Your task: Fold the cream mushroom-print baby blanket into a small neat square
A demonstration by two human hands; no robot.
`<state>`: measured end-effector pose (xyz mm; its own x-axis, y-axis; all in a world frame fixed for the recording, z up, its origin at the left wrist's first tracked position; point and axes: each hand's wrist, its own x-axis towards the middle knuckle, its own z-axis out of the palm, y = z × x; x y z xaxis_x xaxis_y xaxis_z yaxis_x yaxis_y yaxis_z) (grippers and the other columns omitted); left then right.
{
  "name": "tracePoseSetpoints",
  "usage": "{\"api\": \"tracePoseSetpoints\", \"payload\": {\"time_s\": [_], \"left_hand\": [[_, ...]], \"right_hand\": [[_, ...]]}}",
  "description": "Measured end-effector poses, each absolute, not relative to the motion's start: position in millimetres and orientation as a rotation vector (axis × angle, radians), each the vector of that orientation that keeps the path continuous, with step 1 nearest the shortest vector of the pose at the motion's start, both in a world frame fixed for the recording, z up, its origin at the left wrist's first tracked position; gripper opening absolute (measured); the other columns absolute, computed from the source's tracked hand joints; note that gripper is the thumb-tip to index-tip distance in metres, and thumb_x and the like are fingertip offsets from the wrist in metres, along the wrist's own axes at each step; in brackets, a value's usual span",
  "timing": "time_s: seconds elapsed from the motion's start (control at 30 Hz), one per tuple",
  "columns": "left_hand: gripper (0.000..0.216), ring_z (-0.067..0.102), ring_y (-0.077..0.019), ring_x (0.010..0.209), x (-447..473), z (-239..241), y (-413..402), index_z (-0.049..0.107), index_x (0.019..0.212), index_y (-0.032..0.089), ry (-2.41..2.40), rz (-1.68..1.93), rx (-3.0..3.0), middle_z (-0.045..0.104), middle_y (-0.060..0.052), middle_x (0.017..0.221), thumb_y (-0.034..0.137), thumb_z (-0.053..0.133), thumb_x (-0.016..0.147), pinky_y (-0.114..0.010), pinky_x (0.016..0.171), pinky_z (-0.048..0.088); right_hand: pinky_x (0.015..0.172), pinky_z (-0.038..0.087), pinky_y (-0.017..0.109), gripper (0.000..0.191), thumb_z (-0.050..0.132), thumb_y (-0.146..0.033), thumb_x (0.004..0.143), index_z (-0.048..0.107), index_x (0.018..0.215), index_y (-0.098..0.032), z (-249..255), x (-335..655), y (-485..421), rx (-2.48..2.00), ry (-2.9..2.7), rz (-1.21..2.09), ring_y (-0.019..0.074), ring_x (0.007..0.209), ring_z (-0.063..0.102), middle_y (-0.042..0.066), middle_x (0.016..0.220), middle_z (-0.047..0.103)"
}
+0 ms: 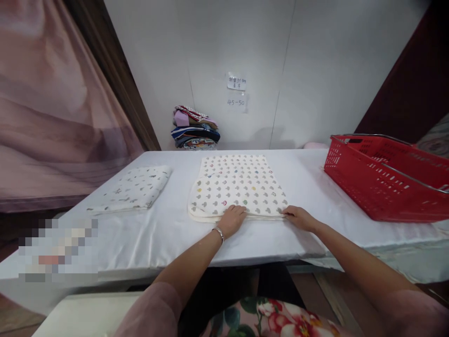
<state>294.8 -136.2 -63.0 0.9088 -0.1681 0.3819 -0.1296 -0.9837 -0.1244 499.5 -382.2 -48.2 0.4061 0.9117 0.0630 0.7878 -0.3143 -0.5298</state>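
Observation:
A cream cloth with small printed shapes lies folded flat on the white table, straight ahead of me. My left hand rests on its near edge, fingers curled down onto the fabric; a thin bracelet sits at the wrist. My right hand touches the cloth's near right corner, its fingers pinched at the edge. A second folded cloth, white with grey marks, lies apart to the left.
A red plastic basket with metal handles stands at the table's right end. A stack of folded coloured garments sits at the back against the white wall, under paper notes. A pink curtain hangs on the left.

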Motion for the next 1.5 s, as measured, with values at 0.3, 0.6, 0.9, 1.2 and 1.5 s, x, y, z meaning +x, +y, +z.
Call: {"api": "tracePoseSetpoints", "payload": {"time_s": [0.3, 0.6, 0.9, 1.2, 1.5], "left_hand": [[0.024, 0.046, -0.0177, 0.095, 325.7, -62.8, -161.7, 0.056, 0.083, 0.014, 0.342, -0.596, -2.925, 0.055, -0.006, 0.105, 0.014, 0.034, 0.092, -0.033, 0.083, 0.035], [0.017, 0.045, -0.0171, 0.078, 318.8, -68.7, -159.6, 0.053, 0.076, 0.015, 0.376, -0.596, -2.900, 0.052, -0.004, 0.079, 0.011, 0.041, 0.088, -0.033, 0.072, 0.034], [0.020, 0.049, -0.0177, 0.076, 319.2, -66.5, -166.9, 0.056, 0.088, 0.015, 0.189, -0.527, -2.997, 0.056, -0.006, 0.080, 0.005, 0.039, 0.084, -0.034, 0.073, 0.036], [0.021, 0.052, -0.0181, 0.083, 321.6, -66.3, -167.9, 0.058, 0.092, 0.017, 0.019, -0.451, -3.162, 0.059, -0.006, 0.086, 0.009, 0.040, 0.086, -0.032, 0.073, 0.039], [0.021, 0.056, -0.0177, 0.084, 326.9, -56.9, -168.2, 0.062, 0.091, 0.017, -0.090, -0.416, -3.270, 0.063, -0.005, 0.086, 0.018, 0.041, 0.089, -0.031, 0.076, 0.042]], "right_hand": [[0.077, 0.042, 0.029, 0.023, 0.045, -0.018, 0.077, 0.064, 0.089, -0.020, -45.7, 495.9, -382.3, -2.205, -1.485, 0.289, 0.0185, 0.084, 0.057, 0.005, 0.090, 0.063], [0.081, 0.043, 0.030, 0.024, 0.041, -0.026, 0.087, 0.063, 0.096, -0.022, -51.5, 486.4, -386.8, -2.264, -1.605, 0.084, 0.0189, 0.092, 0.054, 0.006, 0.095, 0.062], [0.081, 0.041, 0.032, 0.032, 0.033, -0.029, 0.092, 0.062, 0.105, -0.021, -63.6, 477.4, -392.2, -2.293, -1.617, -0.126, 0.0199, 0.092, 0.052, 0.008, 0.099, 0.060], [0.083, 0.035, 0.034, 0.029, 0.039, -0.022, 0.088, 0.063, 0.105, -0.021, -58.5, 462.1, -380.6, -2.357, -1.661, -0.200, 0.0227, 0.098, 0.049, 0.009, 0.106, 0.060], [0.078, 0.034, 0.033, 0.028, 0.039, -0.019, 0.090, 0.060, 0.108, -0.018, -60.2, 439.4, -339.1, -2.333, -1.767, -0.317, 0.0223, 0.094, 0.048, 0.010, 0.101, 0.060]]}}
